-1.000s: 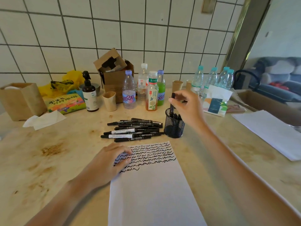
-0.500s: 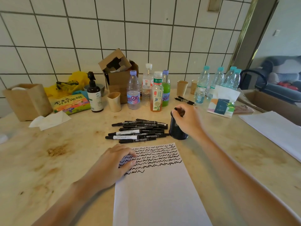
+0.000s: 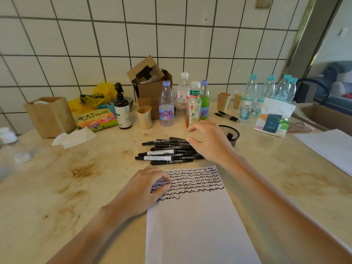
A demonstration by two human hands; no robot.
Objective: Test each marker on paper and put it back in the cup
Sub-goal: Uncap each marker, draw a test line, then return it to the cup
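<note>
Head view: right hand (image 3: 208, 141) empty, fingers spread wide over marker pile (image 3: 167, 152), mesh cup (image 3: 231, 135) just behind; careless reach risks scattering markers while left hand (image 3: 146, 189) presses paper (image 3: 194, 221) flat

Both forearms are bare to the frame's edge, with no sleeve showing. The left hand (image 3: 142, 191) and right hand (image 3: 209, 141) wear nothing.
</note>
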